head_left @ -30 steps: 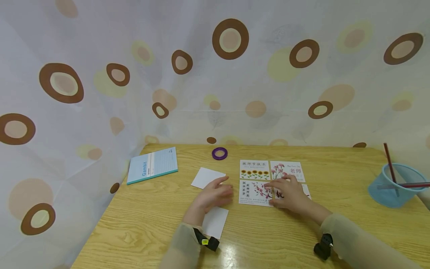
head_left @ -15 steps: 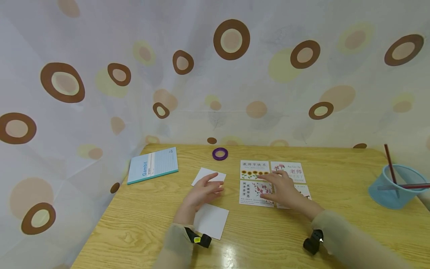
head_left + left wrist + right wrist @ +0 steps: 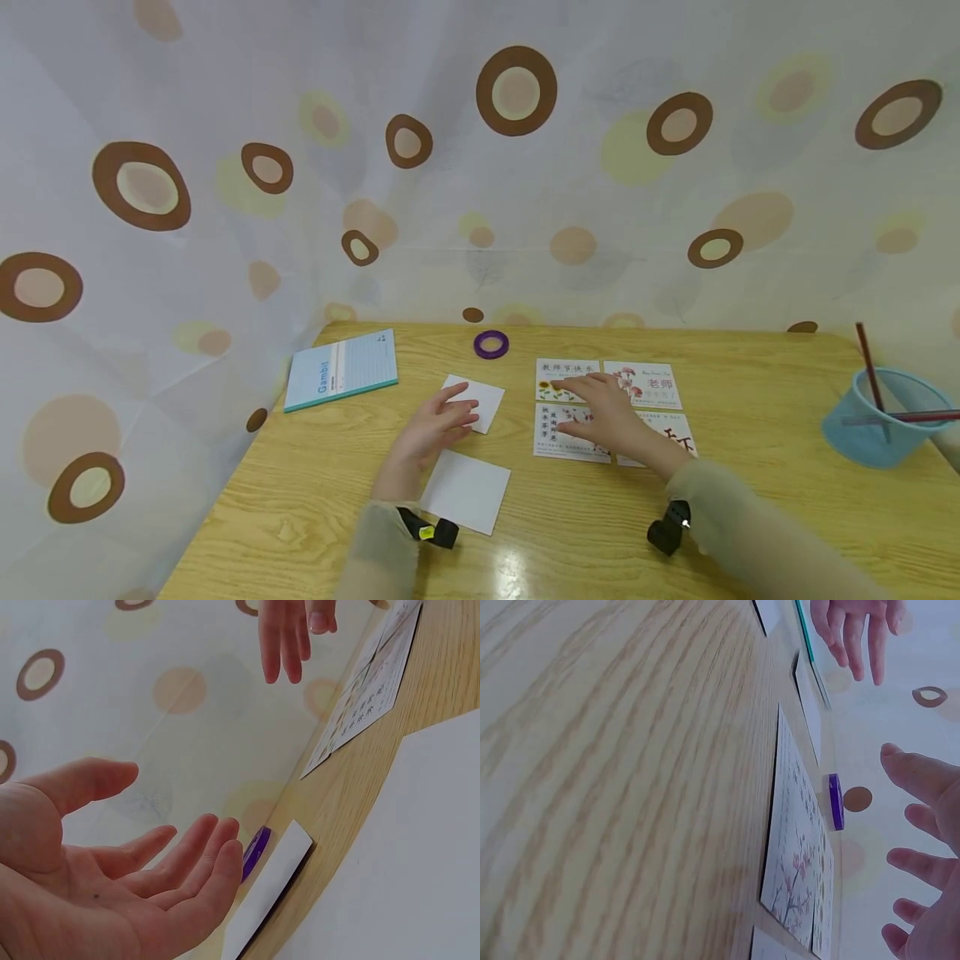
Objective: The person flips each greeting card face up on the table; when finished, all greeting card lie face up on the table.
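Observation:
Four printed cards lie in a two-by-two block on the wooden table (image 3: 750,500): a sunflower card (image 3: 573,372), a pink-flower card (image 3: 652,383), a blossom card (image 3: 553,440) and a card with black characters (image 3: 675,437). My right hand (image 3: 573,408) hovers over the two left cards, fingers spread and holding nothing. Two blank white cards lie to the left, one far (image 3: 486,402) and one near (image 3: 467,493). My left hand (image 3: 453,407) is over the far blank card's near edge. In the left wrist view that hand (image 3: 150,877) is relaxed and empty above the card (image 3: 270,889).
A blue notebook (image 3: 341,379) lies at the table's left back corner. A purple tape ring (image 3: 491,343) sits behind the cards. A blue cup (image 3: 877,417) holding pencils stands at the right edge. A spotted curtain (image 3: 225,208) closes off the back and left.
Both hands have moved left and slightly away from me. The left went from the near blank card to the far one. The right left the lower right card, uncovering it.

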`<state>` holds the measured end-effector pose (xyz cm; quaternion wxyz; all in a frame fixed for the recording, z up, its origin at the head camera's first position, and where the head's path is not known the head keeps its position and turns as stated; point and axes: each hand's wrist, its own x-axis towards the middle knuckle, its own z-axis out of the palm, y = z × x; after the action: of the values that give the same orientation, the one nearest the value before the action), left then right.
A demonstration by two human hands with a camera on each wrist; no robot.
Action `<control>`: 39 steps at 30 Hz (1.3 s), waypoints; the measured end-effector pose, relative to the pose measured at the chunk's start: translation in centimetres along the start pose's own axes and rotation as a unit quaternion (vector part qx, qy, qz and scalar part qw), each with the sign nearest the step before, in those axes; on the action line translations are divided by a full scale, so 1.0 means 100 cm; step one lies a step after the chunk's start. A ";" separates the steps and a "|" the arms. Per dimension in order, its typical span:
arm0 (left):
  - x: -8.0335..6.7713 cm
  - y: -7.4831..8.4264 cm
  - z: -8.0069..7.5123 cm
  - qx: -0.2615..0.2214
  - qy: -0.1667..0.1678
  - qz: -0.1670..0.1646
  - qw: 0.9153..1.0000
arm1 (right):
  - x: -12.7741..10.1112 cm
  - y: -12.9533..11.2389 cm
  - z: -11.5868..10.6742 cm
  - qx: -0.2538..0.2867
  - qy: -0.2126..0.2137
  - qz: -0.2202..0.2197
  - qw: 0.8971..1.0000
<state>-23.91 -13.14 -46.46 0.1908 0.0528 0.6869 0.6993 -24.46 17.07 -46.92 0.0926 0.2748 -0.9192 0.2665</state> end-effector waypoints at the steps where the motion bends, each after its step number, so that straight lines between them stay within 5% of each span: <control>1: 0.000 0.000 -0.001 0.001 0.002 0.001 1.000 | 0.002 -0.001 0.001 0.001 -0.002 0.001 1.000; 18: 0.000 -0.004 -0.016 0.006 0.071 0.007 0.997 | 0.023 -0.020 0.025 -0.026 -0.051 0.027 0.998; 39: 0.000 -0.007 -0.040 0.030 0.114 -0.013 0.993 | 0.037 -0.033 0.041 -0.033 -0.098 0.013 0.995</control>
<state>-25.16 -16.88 -47.34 0.1192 -0.0303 0.7256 0.6770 -25.85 10.83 -47.78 0.0075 0.2848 -0.9356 0.2088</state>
